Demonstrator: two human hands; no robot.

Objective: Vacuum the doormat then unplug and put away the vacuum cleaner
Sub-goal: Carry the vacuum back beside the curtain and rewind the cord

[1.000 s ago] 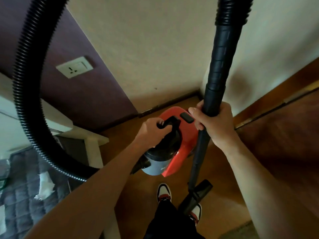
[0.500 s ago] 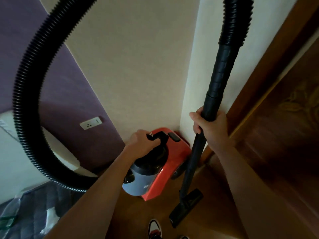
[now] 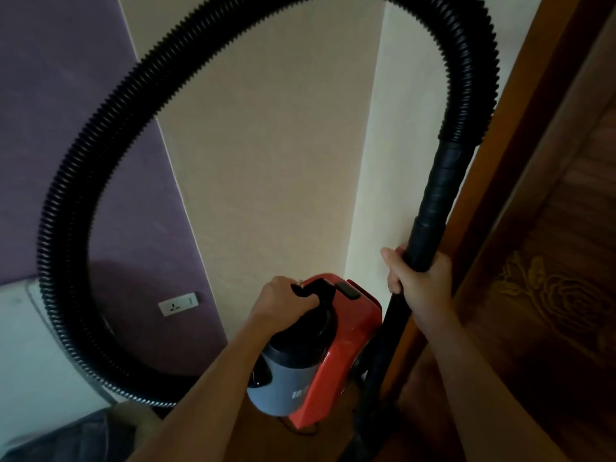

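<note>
A red and grey vacuum cleaner [image 3: 346, 355] sits low in the wall corner. My left hand [image 3: 283, 301] grips its black top handle. My right hand [image 3: 416, 278] grips the black rigid wand [image 3: 433, 208], which stands nearly upright beside the cleaner. A black ribbed hose [image 3: 110, 145] arcs from the wand's top over the view and down the left side. The floor nozzle and the doormat are out of view.
A beige wall [image 3: 266, 161] meets a white wall [image 3: 400, 145] in the corner. A wooden door [image 3: 550, 295] with a carved flower stands at the right. A white wall socket [image 3: 178, 303] sits on the purple wall at left. White furniture [image 3: 30, 345] lies lower left.
The view has tilted up and closer to the corner. The vacuum and wand have moved toward the corner, the nozzle and my shoes have dropped out of view. Both grips are unchanged.
</note>
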